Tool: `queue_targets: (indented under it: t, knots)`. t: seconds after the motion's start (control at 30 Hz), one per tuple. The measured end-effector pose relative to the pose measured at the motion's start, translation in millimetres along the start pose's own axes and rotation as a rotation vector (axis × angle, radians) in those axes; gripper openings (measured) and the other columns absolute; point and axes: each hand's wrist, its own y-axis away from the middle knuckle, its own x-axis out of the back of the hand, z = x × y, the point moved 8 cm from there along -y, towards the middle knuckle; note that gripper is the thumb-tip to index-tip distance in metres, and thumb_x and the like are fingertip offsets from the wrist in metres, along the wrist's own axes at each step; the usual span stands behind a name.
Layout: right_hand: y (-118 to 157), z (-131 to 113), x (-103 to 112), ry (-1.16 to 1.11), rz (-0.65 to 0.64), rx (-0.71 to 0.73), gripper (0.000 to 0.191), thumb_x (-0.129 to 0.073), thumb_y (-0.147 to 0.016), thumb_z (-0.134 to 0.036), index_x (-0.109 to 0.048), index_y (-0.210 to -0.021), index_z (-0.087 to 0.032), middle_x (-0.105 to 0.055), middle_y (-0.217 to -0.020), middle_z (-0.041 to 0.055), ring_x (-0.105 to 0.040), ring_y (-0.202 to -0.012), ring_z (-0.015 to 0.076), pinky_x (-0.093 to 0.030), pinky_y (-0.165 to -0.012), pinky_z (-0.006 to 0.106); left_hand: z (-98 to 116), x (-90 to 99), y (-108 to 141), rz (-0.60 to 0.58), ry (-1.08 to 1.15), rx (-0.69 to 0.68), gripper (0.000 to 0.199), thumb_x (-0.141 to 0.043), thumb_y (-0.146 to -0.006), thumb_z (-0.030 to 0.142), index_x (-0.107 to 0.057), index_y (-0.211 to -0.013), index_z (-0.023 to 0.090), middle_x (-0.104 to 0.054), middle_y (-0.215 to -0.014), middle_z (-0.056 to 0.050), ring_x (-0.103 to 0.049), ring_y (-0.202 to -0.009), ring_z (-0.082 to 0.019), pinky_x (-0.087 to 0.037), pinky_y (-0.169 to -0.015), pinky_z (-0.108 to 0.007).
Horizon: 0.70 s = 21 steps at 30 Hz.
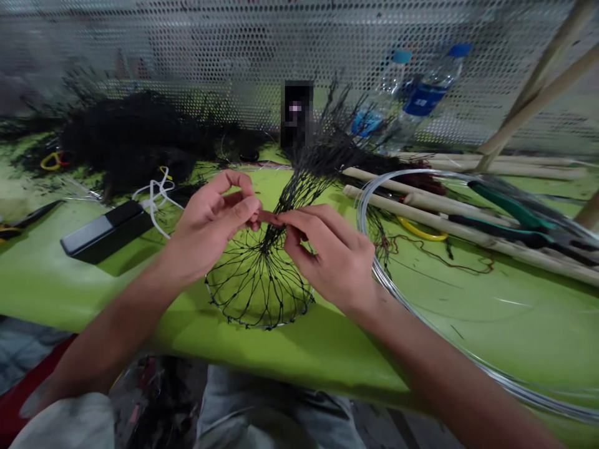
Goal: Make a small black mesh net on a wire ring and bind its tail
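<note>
A black knotted net [269, 277] stands near the table's front edge, its lower meshes tied around a thin metal wire ring [281, 325]. Above the ring the meshes are drawn together into a narrow neck, and the loose end fans out behind. My left hand [213, 215] is at the left of this neck, thumb and forefinger pinched together. From the right, my right hand [327, 249] reaches in with curled fingers, its fingertips against the neck. Something narrow and reddish-brown spans the two sets of fingertips; I cannot tell whether it is thread or a finger.
A coil of silvery wire [397, 299] lies at the right, near green-handled pliers [515, 209] and wooden sticks [472, 234]. Two plastic bottles [423, 96] stand behind. Heaped black netting [135, 134], a dark box-shaped device [107, 229] and a white cable [156, 196] are left.
</note>
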Motion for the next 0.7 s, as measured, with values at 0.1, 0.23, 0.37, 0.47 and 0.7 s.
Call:
queue_targets:
  t: [0.1, 0.23, 0.37, 0.47, 0.7]
  knots:
    - [0, 1, 0, -0.001, -0.005, -0.008, 0.024, -0.06, -0.097, -0.003, -0.071, -0.11, -0.02, -0.08, -0.1, 0.0029, -0.074, -0.084, 0.0124, -0.059, -0.065, 0.024, -5, 0.0, -1, 0.014, 0.04, 0.043, 0.029, -0.086, -0.089, 0.036, -0.06, -0.098, 0.023, -0.067, -0.08, 0.003, -0.072, -0.073, -0.012, -0.058, -0.065, -0.021]
    - [0, 0, 1, 0.009, -0.019, -0.024, 0.027, -0.059, -0.098, -0.004, -0.072, -0.112, -0.022, -0.08, -0.101, 0.0024, -0.076, -0.085, 0.0133, -0.062, -0.068, 0.024, -11, -5.5, -6, -0.042, 0.194, 0.142, 0.03, -0.086, -0.088, 0.034, -0.059, -0.096, 0.023, -0.066, -0.08, 0.003, -0.069, -0.067, -0.011, -0.06, -0.066, -0.022]
    - [0, 2, 1, 0.024, -0.012, -0.03, 0.026, -0.059, -0.098, -0.003, -0.072, -0.11, -0.021, -0.08, -0.1, 0.0021, -0.075, -0.083, 0.0125, -0.061, -0.066, 0.023, -15, -8.0, -3, -0.11, 0.23, 0.272, 0.026, -0.083, -0.09, 0.034, -0.062, -0.099, 0.023, -0.062, -0.082, 0.004, -0.042, -0.042, -0.001, -0.045, -0.043, -0.018]
    - [0, 6, 1, 0.019, 0.0, -0.04, 0.023, -0.06, -0.097, -0.003, -0.072, -0.109, -0.019, -0.08, -0.1, 0.0028, -0.075, -0.082, 0.0118, -0.061, -0.066, 0.022, -17, -2.9, 18, -0.217, 0.03, 0.373, 0.03, -0.079, -0.093, 0.044, -0.067, -0.115, 0.027, -0.058, -0.073, 0.005, -0.028, -0.036, 0.0, -0.022, -0.032, -0.017]
    - [3, 4, -4, 0.011, -0.035, 0.017, 0.023, -0.059, -0.097, -0.003, -0.072, -0.11, -0.017, -0.079, -0.101, 0.0053, -0.075, -0.085, 0.0131, -0.062, -0.069, 0.023, 37, 36.2, 59, -0.408, -0.513, 0.048, 0.014, -0.077, -0.093, 0.025, -0.082, -0.106, 0.023, -0.077, -0.074, -0.003, -0.062, -0.052, -0.012, -0.042, -0.039, -0.016]
